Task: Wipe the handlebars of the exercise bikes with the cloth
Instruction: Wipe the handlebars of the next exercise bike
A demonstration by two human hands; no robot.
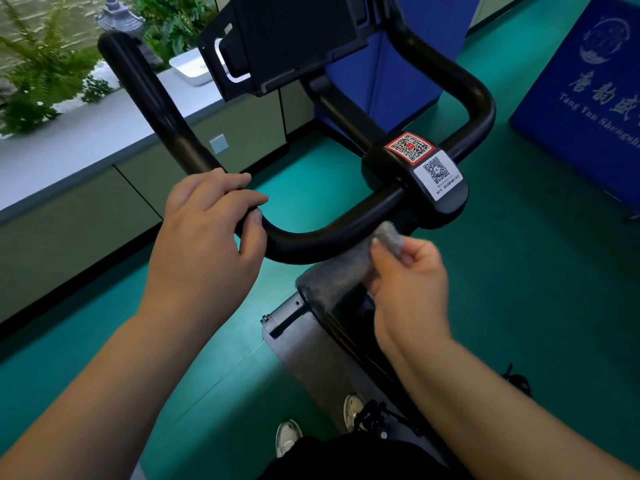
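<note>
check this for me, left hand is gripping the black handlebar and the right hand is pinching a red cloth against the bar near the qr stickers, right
One detail is wrong: the cloth is grey, not red. The head view shows it. The rest holds: the left hand grips the black handlebar, and the right hand pinches the cloth against the bar near the QR stickers.

I see a teal-green floor (519, 271) filling most of the frame, w/ faint seam lines at lower left. The bike's grey base (311, 355) stands on it at bottom centre, my two shoes (287, 436) just beside it. A blue mat (585, 109) w/ white lettering sits at upper right, a blue panel (391, 74) at top centre. Upper left: grey ledge (86, 140) over cabinets, carrying a white tray (194, 67) & ferns (38, 77) behind.
</note>
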